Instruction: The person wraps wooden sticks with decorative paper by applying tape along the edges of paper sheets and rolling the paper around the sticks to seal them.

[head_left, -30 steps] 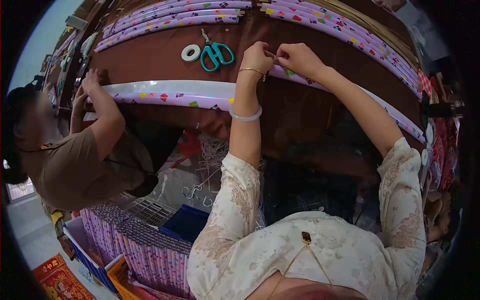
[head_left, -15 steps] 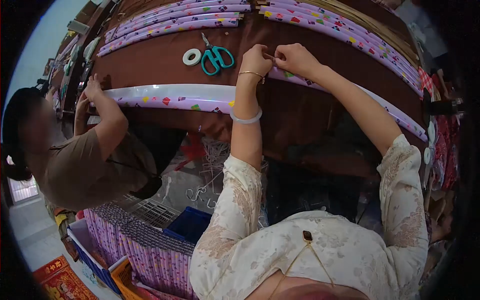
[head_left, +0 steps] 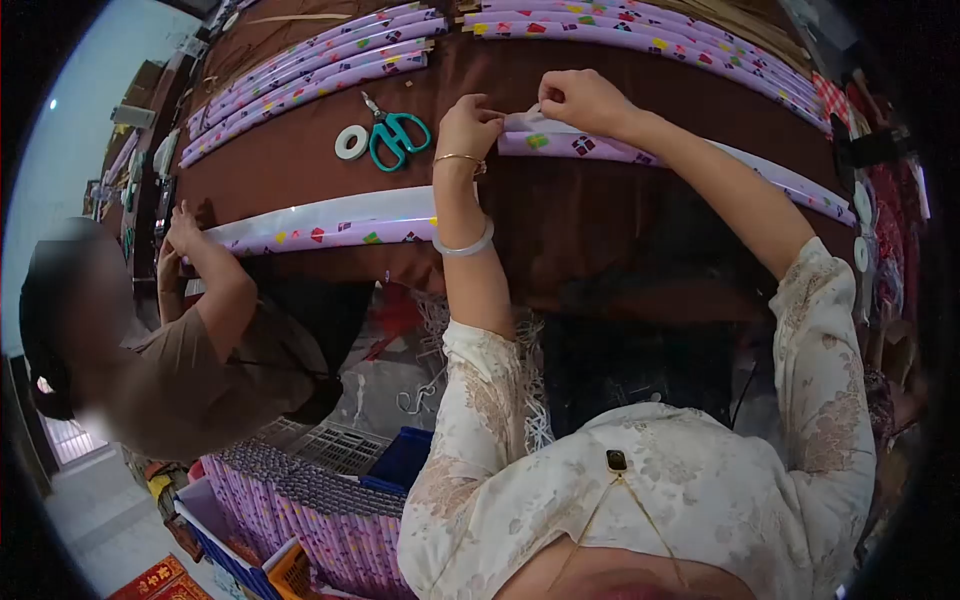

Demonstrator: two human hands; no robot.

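Observation:
A long purple strip printed with small gift-like patterns lies across the brown table, its white inner side turned up along the far edge. At its left end is my left hand, fingertips pinched together; what they hold, if anything, is hidden. My right hand is closed, its thumb and fingers at the strip's raised white edge. Left of my hands lie teal-handled scissors, blades pointing away, and a white roll of tape.
Another person's hand rests at the far end of a second, part-white strip on the left. Rolled purple strips and more rolls lie along the back. Below left stands a crate of upright patterned rolls.
My hands have moved apart, the right one rising over the strip's white edge. More of the strip's left end shows. The view has shifted slightly.

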